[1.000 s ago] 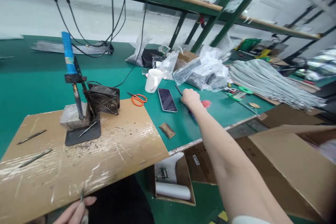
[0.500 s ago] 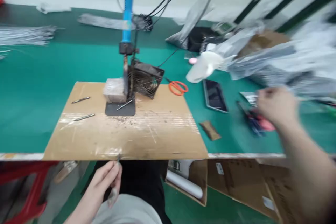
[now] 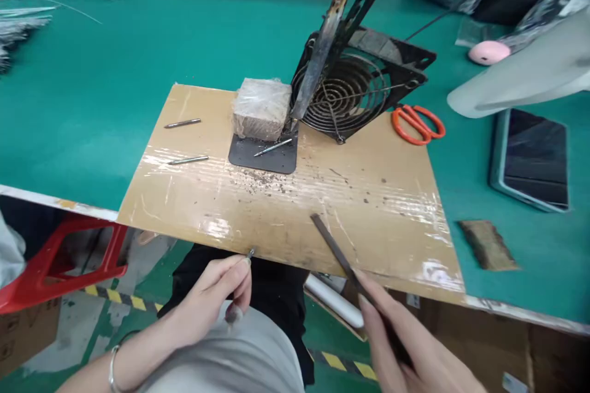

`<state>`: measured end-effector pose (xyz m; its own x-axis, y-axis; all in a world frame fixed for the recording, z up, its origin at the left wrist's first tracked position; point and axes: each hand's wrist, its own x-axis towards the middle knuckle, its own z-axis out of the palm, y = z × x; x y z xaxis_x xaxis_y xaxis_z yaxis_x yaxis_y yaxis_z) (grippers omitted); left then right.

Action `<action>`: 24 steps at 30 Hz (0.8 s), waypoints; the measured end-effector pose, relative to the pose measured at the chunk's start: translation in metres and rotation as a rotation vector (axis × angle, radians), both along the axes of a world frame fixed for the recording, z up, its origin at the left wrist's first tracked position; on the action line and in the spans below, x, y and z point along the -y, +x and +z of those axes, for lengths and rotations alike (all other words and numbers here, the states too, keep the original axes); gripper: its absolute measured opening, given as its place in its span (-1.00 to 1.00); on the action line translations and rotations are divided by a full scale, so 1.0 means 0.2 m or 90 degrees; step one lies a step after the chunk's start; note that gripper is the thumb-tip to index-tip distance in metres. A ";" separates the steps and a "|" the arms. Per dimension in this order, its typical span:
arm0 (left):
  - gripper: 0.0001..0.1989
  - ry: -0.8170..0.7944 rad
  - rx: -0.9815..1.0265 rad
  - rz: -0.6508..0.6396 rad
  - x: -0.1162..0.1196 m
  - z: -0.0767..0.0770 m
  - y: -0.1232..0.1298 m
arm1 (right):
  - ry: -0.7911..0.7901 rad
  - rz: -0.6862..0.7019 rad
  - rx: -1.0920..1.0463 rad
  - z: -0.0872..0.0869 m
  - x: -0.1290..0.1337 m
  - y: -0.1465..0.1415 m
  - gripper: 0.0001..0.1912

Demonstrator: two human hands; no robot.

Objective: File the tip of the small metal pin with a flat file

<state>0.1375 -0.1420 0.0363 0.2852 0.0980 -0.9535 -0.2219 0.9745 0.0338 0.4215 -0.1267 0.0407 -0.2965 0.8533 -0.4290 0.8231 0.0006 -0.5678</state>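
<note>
My left hand is closed in a pinch at the front edge of the cardboard sheet. A small pointed metal tip, like a soldering iron tip, pokes out from its fingers. My right hand grips a dark flat file, whose far end reaches over the cardboard. Two similar loose tips, an upper tip and a lower tip, lie on the left of the sheet. Another tip rests on the dark base plate before a film-wrapped block.
A scorched metal arm slants above the plate beside a black fan. Orange-handled scissors, a phone and a brown piece lie to the right. A red stool stands below left.
My right hand has come from the items at the far right to the front of the cardboard, now holding the file. My left hand still pinches the tip. The view has shifted closer.
</note>
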 end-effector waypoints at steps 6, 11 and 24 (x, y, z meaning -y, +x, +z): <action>-0.39 0.013 -0.002 -0.030 -0.01 0.01 0.01 | 0.021 0.031 0.045 -0.02 -0.01 -0.11 -0.24; -0.36 0.003 0.022 -0.039 -0.01 0.00 0.04 | -0.001 0.024 -0.055 0.03 0.00 -0.20 -0.24; -0.30 0.002 -0.042 -0.102 0.02 0.03 0.08 | 0.003 0.137 -0.100 0.00 0.10 -0.22 -0.23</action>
<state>0.1532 -0.1453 0.0415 0.2338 0.0591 -0.9705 -0.0613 0.9971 0.0460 0.3774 -0.1465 0.0404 -0.5335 0.7656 -0.3596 0.7060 0.1690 -0.6878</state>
